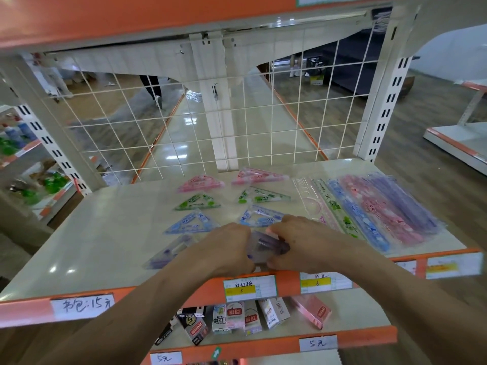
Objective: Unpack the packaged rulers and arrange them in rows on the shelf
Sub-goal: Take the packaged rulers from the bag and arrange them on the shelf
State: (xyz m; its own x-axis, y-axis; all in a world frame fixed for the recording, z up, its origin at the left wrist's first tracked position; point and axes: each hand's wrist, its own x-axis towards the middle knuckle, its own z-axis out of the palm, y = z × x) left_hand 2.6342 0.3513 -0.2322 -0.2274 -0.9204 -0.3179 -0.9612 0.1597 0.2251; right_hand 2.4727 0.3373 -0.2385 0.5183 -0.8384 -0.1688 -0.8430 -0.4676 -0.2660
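Note:
On the cream shelf [100,241], triangle rulers lie in two columns: pink [200,183] and pink [259,176] at the back, then green [198,203] and green [263,196], then blue [190,223] and blue [261,216]. A purple triangle [168,252] lies nearest on the left. My left hand [226,250] and my right hand [305,243] together grip a purple ruler piece [266,246] in clear wrap near the front edge. Long straight rulers [369,214] in clear, green, blue, pink and purple lie side by side on the right.
A white wire grid [200,122] backs the shelf. Price labels [249,287] sit on the orange front rail. Small boxes [245,316] stand on the lower shelf. Green and blue goods [15,143] fill shelves at left. A person's legs [154,88] show beyond the grid.

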